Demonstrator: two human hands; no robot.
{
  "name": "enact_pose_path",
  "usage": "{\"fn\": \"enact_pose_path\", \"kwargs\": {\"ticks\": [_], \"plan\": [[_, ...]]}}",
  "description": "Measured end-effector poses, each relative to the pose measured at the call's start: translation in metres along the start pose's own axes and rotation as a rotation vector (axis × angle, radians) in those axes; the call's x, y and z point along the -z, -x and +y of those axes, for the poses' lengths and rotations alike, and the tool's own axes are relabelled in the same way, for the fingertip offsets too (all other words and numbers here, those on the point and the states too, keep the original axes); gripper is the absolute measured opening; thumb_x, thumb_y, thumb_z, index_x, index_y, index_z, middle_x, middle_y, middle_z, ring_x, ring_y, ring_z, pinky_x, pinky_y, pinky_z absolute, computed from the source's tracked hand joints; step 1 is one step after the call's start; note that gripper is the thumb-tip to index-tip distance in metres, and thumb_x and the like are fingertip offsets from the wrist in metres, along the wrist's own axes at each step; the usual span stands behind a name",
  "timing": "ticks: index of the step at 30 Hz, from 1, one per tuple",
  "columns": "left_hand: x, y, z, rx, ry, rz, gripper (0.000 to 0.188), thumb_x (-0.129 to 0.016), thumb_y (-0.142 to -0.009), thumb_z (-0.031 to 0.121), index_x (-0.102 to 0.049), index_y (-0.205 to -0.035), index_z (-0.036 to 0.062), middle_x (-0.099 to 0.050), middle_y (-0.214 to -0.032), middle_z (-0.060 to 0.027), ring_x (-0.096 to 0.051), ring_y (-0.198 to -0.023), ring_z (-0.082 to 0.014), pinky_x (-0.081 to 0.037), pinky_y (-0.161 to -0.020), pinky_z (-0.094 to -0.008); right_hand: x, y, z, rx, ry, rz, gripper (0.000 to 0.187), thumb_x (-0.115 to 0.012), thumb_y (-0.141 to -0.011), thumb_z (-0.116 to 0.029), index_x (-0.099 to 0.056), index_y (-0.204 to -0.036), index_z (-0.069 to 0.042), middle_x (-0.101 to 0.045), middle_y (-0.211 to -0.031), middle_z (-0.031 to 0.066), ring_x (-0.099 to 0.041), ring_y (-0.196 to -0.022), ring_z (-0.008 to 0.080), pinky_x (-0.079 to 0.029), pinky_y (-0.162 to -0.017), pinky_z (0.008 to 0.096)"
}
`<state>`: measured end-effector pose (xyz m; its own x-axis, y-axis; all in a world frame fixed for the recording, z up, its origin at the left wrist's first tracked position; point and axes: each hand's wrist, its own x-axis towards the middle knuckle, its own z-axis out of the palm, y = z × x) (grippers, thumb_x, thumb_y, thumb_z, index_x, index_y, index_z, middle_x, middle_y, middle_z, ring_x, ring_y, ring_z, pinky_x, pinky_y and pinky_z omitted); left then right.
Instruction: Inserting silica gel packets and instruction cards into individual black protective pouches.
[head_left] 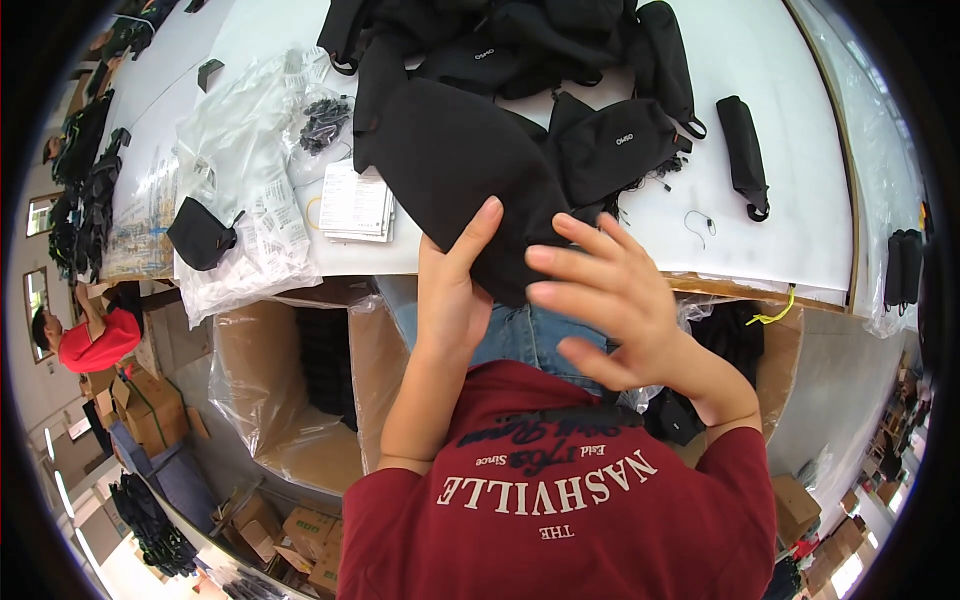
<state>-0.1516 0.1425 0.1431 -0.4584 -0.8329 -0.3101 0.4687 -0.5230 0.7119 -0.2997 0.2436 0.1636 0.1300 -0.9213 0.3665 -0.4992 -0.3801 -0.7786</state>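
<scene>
A large black fabric pouch (460, 150) slants over the table's front edge. My left hand (455, 275) grips its lower end, the thumb lying on top and the other fingers hidden beneath. My right hand (610, 295) is just right of the pouch with its fingers spread, slightly blurred, holding nothing. Beyond the hands lies a heap of black pouches (520, 50), and a smaller one with a white printed mark (620, 140) rests beside the large pouch. Small black cord tags (660, 180) poke out under it.
On the white table (770, 60) lie a stack of printed cards (355, 205), clear plastic bags (245, 170), a small black pouch (203, 235), a narrow black pouch (742, 155) and a loose cord loop (700, 228). Below stands a plastic-lined carton (285, 390). Another person (100, 335) is far left.
</scene>
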Motion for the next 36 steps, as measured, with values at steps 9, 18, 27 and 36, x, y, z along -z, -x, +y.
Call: {"fn": "enact_pose_path", "kwargs": {"ticks": [9, 18, 27, 36], "plan": [[0.006, 0.006, -0.002, -0.138, -0.09, 0.048, 0.041, -0.063, -0.088, 0.002, -0.049, -0.126, -0.0003, -0.056, -0.121, -0.0091, -0.057, -0.108, -0.0178, -0.047, -0.093, -0.03, 0.014, -0.006, 0.007, -0.019, 0.568, 0.164, 0.043, -0.049, -0.092, -0.039, -0.056, -0.13, -0.018, -0.047, -0.141, 0.0061, -0.034, -0.137, 0.0305, -0.011, -0.114, 0.0492], [0.007, 0.008, 0.0, -0.039, -0.077, -0.036, 0.034, -0.055, -0.097, 0.027, -0.062, -0.107, -0.0041, -0.066, -0.102, -0.0069, -0.062, -0.088, -0.0089, -0.05, -0.073, -0.0222, 0.014, -0.024, -0.002, 0.024, 0.821, -0.076, 0.038, -0.042, -0.094, -0.043, -0.063, -0.124, -0.03, -0.042, -0.145, 0.0062, -0.029, -0.138, 0.0317, -0.012, -0.111, 0.0506], [0.018, 0.014, -0.006, -0.107, -0.196, -0.147, 0.031, -0.056, -0.097, 0.025, -0.064, -0.101, -0.0046, -0.065, -0.093, -0.0038, -0.059, -0.084, -0.0085, -0.049, -0.07, -0.0219, 0.033, -0.03, 0.024, -0.072, 0.929, 0.099, 0.043, -0.035, -0.099, -0.037, -0.055, -0.132, -0.017, -0.04, -0.146, 0.0122, -0.03, -0.137, 0.0353, -0.013, -0.111, 0.0498], [0.015, 0.019, 0.001, -0.108, -0.158, -0.193, 0.028, -0.054, -0.097, 0.019, -0.061, -0.108, -0.0051, -0.065, -0.098, -0.0068, -0.061, -0.088, -0.0125, -0.051, -0.078, -0.0262, 0.053, -0.033, 0.044, -0.122, 0.897, 0.396, 0.036, -0.051, -0.094, -0.027, -0.057, -0.128, -0.018, -0.049, -0.137, 0.0112, -0.033, -0.135, 0.0304, -0.013, -0.112, 0.0435]]}}
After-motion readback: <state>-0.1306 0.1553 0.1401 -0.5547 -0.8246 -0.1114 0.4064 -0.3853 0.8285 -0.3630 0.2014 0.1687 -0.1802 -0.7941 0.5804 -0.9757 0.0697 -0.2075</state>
